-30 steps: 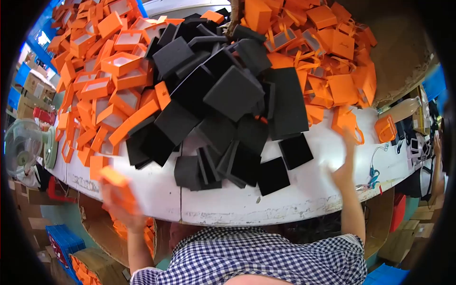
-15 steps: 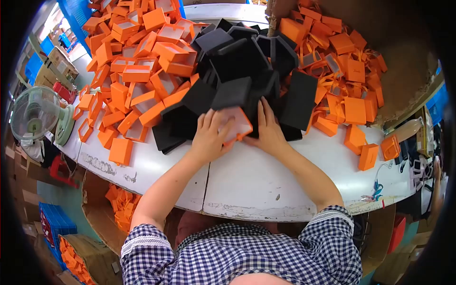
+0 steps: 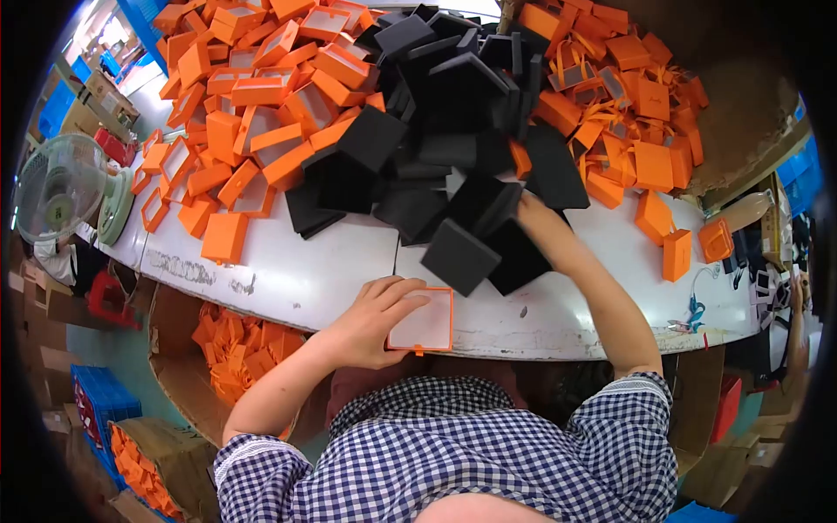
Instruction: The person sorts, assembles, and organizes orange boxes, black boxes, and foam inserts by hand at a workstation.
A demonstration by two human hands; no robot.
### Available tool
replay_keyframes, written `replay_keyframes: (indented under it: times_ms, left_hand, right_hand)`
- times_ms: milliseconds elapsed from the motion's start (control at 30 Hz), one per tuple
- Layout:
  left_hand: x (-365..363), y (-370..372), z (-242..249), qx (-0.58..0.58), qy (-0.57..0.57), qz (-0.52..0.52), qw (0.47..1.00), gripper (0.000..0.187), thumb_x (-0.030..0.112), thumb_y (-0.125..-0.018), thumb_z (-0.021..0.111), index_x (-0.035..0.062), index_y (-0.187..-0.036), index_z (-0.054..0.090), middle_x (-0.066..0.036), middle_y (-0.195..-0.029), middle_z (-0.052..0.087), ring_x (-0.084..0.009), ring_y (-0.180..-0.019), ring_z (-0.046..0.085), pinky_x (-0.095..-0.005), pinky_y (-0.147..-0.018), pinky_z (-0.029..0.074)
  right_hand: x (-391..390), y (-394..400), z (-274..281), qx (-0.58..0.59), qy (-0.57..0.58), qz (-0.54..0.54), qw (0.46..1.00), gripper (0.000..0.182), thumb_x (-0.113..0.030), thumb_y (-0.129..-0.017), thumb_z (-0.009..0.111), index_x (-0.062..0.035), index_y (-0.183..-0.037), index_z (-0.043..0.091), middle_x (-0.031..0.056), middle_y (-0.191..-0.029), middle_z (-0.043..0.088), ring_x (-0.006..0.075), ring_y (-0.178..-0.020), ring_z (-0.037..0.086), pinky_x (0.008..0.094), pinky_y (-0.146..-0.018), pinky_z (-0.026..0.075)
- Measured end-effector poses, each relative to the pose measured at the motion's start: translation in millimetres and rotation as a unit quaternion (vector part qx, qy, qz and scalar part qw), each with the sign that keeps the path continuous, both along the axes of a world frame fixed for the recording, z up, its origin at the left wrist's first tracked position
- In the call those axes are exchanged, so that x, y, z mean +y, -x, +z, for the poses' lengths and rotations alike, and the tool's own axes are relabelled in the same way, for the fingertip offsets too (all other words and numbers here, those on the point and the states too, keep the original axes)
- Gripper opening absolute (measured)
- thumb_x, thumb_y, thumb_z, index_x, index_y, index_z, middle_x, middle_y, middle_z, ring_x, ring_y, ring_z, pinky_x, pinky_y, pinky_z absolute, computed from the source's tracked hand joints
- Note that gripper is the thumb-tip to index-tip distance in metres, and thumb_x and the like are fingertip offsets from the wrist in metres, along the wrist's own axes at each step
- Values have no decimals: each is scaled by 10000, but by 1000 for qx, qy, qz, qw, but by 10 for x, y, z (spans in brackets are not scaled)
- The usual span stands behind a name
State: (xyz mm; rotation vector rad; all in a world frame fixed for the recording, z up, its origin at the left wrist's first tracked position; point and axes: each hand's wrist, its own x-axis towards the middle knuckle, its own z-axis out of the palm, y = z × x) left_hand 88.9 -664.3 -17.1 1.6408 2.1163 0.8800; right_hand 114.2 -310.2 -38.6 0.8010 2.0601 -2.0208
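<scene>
My left hand [image 3: 379, 321] is closed on the left side of a shallow orange box tray [image 3: 427, 322] with a white inside, at the table's front edge. Over the black pile, my right hand [image 3: 542, 225] has its fingertips at the edge of a black pad [image 3: 493, 202], partly hidden by it. The pads look like flat foam inserts. One black pad [image 3: 460, 257] lies tilted in front of the pile, beside another dark pad [image 3: 519, 261]. Behind them rises a heap of black pads [image 3: 453, 96].
Orange box trays [image 3: 261, 87] are heaped at the left, and orange boxes with ribbons [image 3: 649, 100] at the right inside a cardboard carton [image 3: 750, 131]. Blue-handled snips [image 3: 693, 314] lie near the right edge. A fan [image 3: 61, 187] stands at the far left.
My left hand has brought the orange tray from the pile down to the table's front edge. My right hand has shifted right, and several black pads have slid forward.
</scene>
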Motion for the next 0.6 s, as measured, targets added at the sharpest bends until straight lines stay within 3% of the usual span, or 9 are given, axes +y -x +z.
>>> replay_keyframes:
  times_ms: [33,67,100,233,300,467,533,600]
  left_hand:
    - [-44,-42,-54,12,-5,17,1000,762,167,-697,766,90,-1397,472,-163,-1460,436,-390,-1319,410,-480,-1117,344]
    - [-72,-84,-108,23,-10,33,999,779,157,-694,765,95,-1408,460,-152,-1471,432,-391,-1328,398,-480,-1120,341]
    - [-76,-87,-153,15,-19,40,999,786,157,-690,765,99,-1412,459,-139,-1482,429,-394,-1340,379,-485,-1123,334]
    - [26,13,-121,31,-56,50,997,783,159,-689,767,98,-1407,461,-144,-1484,423,-393,-1333,386,-493,-1118,334]
    - [38,34,-72,65,-29,69,995,824,189,-707,782,105,-1448,432,-157,-1521,380,-400,-1375,352,-500,-1132,313]
    - [206,79,274,54,-50,41,996,912,240,-725,812,111,-1512,369,-179,-1556,335,-408,-1417,317,-511,-1142,290]
    - [550,150,352,115,-44,-15,992,969,266,-707,836,105,-1527,344,-189,-1556,333,-403,-1414,326,-512,-1128,304]
    - [904,212,250,134,-46,-51,989,1000,304,-678,861,113,-1521,357,-186,-1554,344,-408,-1404,342,-516,-1130,303]
  right_hand:
    - [108,-76,69,137,-228,158,951,828,-322,-702,814,-6,-1390,479,248,-1363,519,436,-1285,489,465,-1085,409]
    - [177,-141,145,260,-432,301,809,835,-333,-718,816,-1,-1399,465,257,-1354,522,437,-1290,487,451,-1089,409]
    - [76,-144,374,240,-465,285,803,836,-352,-728,821,-5,-1398,462,255,-1350,516,438,-1274,489,419,-1091,409]
    - [-57,106,471,219,-523,200,799,790,-309,-734,828,15,-1368,486,226,-1388,498,400,-1282,488,413,-1074,424]
    - [-82,186,426,274,-607,148,731,708,-372,-773,810,13,-1301,536,242,-1314,533,389,-1212,547,419,-1001,480]
    - [53,-432,716,230,-570,86,784,612,-390,-805,789,38,-1197,597,233,-1267,604,411,-1165,581,412,-985,488]
    - [-54,-873,715,234,-548,194,779,718,-465,-807,768,15,-1295,554,242,-1368,535,420,-1267,515,463,-1035,443]
    - [-273,-1132,450,190,-579,284,740,888,-519,-772,774,12,-1410,458,248,-1461,437,432,-1368,407,530,-1106,342]
